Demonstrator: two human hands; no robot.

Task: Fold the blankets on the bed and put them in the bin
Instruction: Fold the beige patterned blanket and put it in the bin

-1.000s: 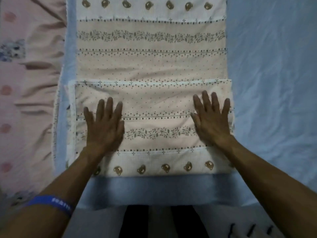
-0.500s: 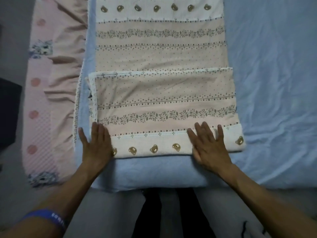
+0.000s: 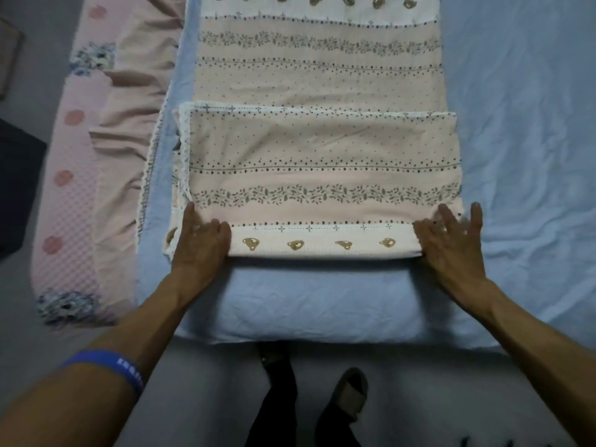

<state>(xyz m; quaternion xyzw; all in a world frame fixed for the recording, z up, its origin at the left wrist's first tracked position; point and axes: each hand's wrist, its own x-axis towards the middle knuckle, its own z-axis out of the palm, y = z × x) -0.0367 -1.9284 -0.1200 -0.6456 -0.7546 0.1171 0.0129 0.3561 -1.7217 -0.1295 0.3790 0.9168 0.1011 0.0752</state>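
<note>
Pink bear-print blanket (image 3: 322,175), half-folded

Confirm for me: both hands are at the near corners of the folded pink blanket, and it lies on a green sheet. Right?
Not quite. The head view shows the left hand and right hand at the near corners of the folded pink blanket, but the sheet under it is light blue, not green.

— Lighting? 
— Dim, bluish, even; soft shadow under the blanket (image 3: 322,175) near edge.
— Sharpness? 
— Soft overall; right hand (image 3: 451,243) motion-blurred; wide-angle bending at the edges.
</note>
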